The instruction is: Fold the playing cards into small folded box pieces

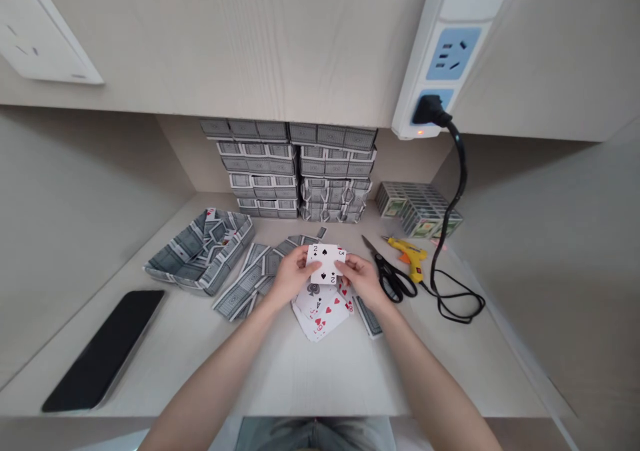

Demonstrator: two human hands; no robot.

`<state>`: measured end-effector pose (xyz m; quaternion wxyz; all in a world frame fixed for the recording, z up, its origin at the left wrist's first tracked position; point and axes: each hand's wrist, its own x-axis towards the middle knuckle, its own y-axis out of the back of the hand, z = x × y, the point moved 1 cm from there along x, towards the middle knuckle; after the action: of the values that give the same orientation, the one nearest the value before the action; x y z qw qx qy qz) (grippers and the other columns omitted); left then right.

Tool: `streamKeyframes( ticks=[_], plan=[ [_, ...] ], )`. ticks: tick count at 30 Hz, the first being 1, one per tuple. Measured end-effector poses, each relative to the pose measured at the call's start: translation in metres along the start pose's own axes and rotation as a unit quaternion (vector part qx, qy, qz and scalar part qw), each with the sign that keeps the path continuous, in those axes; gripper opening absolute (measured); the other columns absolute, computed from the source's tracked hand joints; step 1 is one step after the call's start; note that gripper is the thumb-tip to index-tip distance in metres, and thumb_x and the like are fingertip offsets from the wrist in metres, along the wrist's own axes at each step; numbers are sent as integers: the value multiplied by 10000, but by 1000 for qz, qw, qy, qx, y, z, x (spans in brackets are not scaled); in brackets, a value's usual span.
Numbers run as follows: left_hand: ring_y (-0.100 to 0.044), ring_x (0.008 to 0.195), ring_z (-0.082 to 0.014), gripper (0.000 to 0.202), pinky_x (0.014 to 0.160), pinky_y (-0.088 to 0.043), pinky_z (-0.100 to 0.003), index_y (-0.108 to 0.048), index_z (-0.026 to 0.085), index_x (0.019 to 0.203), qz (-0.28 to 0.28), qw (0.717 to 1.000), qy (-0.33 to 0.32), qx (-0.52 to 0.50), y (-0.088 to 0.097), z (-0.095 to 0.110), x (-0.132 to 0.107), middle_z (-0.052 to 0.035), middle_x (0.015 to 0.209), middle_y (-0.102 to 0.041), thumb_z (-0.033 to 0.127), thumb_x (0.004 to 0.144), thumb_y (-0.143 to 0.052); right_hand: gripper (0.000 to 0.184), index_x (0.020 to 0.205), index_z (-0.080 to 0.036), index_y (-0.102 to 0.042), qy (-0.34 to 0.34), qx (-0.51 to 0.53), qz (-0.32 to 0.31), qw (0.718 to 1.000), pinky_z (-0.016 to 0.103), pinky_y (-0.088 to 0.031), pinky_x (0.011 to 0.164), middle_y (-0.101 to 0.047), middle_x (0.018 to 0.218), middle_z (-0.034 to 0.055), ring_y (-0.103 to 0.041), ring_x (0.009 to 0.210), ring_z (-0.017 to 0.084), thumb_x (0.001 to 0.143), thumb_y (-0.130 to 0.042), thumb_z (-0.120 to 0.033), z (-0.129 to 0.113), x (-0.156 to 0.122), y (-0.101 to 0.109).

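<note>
My left hand [294,274] and my right hand [361,278] pinch playing cards [326,264] between them, face up, the two of spades on top. A corner marked 3 shows behind it on the right. Below the hands lies a loose pile of face-up cards [325,318], with an ace of spades and some hearts showing. To the left of my left hand are strips of folded cards [245,281] with grey patterned backs. One narrow folded strip [369,318] lies under my right wrist. Black-handled scissors [393,279] rest just right of my right hand.
A tray built of cards [220,268] holding folded pieces stands left, with a black phone [107,348] before it. Stacked card-built boxes [265,184] line the back. At right are a yellow glue gun [410,254], its looped black cord [463,171], packed card decks [425,208] and a power strip [440,58].
</note>
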<state>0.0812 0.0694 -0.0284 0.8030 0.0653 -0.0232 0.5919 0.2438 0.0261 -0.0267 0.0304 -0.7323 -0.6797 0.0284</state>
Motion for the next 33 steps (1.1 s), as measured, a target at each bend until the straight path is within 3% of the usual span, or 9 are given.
streamKeyframes(
  ticks=[16, 33],
  plan=[
    [-657, 744, -211, 383, 644, -545, -334, -650, 125, 810, 9, 985, 141, -96, 1, 9, -2, -70, 822, -703, 395, 551, -732, 332, 686, -119, -602, -16, -33, 14, 999, 193, -207, 348, -407, 396, -77, -295, 343, 46, 629, -665, -441, -2, -1, -3],
    [-658, 747, -208, 315, 628, -556, -322, -661, 142, 822, 16, 993, 109, -46, 1, 1, -3, -62, 839, -702, 388, 627, -684, 324, 634, -142, -586, -9, -46, 23, 999, 192, -241, 290, -433, 367, -70, -327, 284, 54, 620, -663, -457, 2, 0, -2]
  ],
)
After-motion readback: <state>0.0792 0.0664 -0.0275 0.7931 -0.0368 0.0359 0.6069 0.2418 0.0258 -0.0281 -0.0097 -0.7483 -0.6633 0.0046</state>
